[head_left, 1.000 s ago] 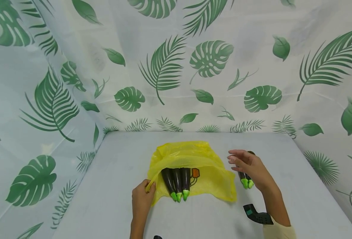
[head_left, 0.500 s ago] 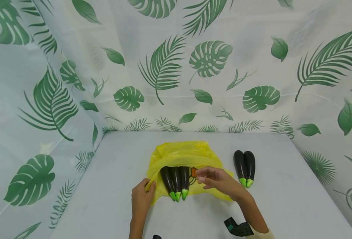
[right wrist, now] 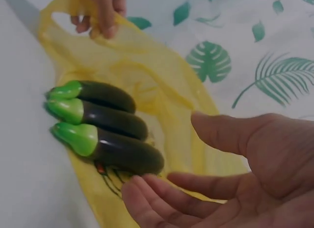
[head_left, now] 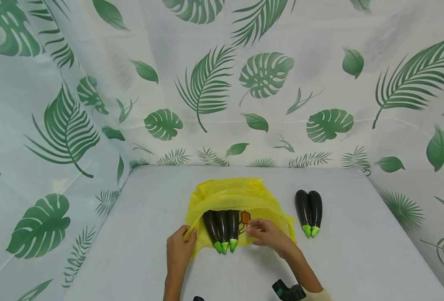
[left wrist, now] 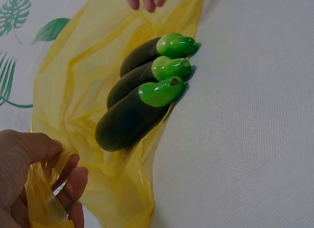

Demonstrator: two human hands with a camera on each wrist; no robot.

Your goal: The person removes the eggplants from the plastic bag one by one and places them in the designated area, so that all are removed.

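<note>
Pinching the handle of the yellow plastic bag, the left hand is kept at its mouth. Three toy eggplants are seen inside. The right hand is held over the bag, fingers released.

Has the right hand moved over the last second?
Yes. The right hand has come left, away from the two loose eggplants, to the open edge of the yellow bag.

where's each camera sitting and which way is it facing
Head: above, facing forward and down at the yellow bag on the table; both forearms show.
Left wrist: low, facing the three eggplants; left hand pinches the bag's handle.
Right wrist: faces them from the opposite side; right hand, palm open.
All share the eggplants.
</note>
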